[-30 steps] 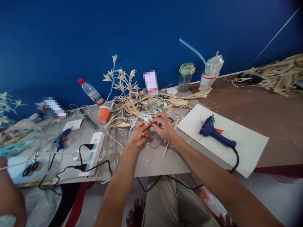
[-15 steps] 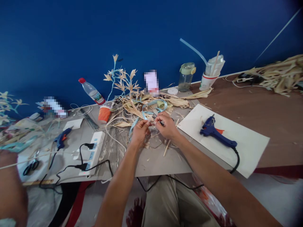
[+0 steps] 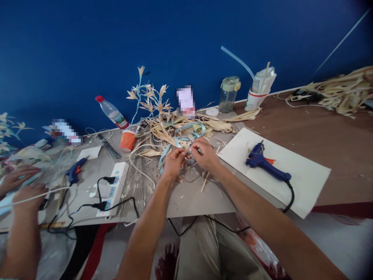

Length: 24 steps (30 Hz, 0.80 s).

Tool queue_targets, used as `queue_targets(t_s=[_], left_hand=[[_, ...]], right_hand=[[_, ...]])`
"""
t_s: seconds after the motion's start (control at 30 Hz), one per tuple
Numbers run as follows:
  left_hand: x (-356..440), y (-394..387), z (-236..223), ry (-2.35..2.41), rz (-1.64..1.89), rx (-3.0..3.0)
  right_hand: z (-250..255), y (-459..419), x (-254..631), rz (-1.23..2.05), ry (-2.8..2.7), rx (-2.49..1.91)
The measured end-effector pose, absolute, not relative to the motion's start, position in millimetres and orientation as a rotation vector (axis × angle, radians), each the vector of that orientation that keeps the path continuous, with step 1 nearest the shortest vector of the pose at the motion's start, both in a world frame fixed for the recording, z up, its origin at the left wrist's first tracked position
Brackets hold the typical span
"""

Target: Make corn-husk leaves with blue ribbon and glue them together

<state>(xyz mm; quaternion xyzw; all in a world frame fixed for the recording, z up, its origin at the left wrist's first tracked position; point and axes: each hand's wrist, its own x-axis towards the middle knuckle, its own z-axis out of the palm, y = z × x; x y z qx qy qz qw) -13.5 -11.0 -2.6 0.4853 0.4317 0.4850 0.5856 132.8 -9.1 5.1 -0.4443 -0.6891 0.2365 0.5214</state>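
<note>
My left hand (image 3: 174,162) and my right hand (image 3: 205,154) meet close together above the middle of the table, fingers pinched. Between their fingertips is a small pale piece of dried husk (image 3: 188,147); its exact shape is mostly hidden by the fingers. Just behind the hands lie dried husk strips (image 3: 217,125) and light blue ribbon (image 3: 182,137). A branch of husk flowers (image 3: 148,105) with blue-wrapped stems stands beyond them. To the right of my right hand, a blue glue gun (image 3: 266,163) rests on a white board (image 3: 303,190).
At left are a white power strip (image 3: 118,177), a second glue gun (image 3: 75,171) and a co-worker's hands (image 3: 27,194). A bottle (image 3: 113,112), an orange cup (image 3: 127,140), a clear jar (image 3: 229,95) and a paper cup (image 3: 255,100) stand along the blue wall. A black cord (image 3: 292,194) hangs over the front edge.
My two hands stay almost in place, fingertips shifting slightly and closing together around the small piece. At far left, the co-worker's hands have come forward over the table, covering the scissors there.
</note>
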Motion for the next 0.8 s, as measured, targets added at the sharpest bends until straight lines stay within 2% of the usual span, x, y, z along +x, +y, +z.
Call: queue_targets(t_s=[0.43, 0.8], left_hand=[[-15.3, -10.2, 3.3, 0.965, 1.212, 0.99], [-16.9, -13.1, 0.1, 0.905, 1.108, 1.027]], right_hand=[[4.5, -7.9, 132.6, 0.526, -1.679, -1.056], [1.4, -6.1, 133.3, 0.498, -1.709, -1.097]])
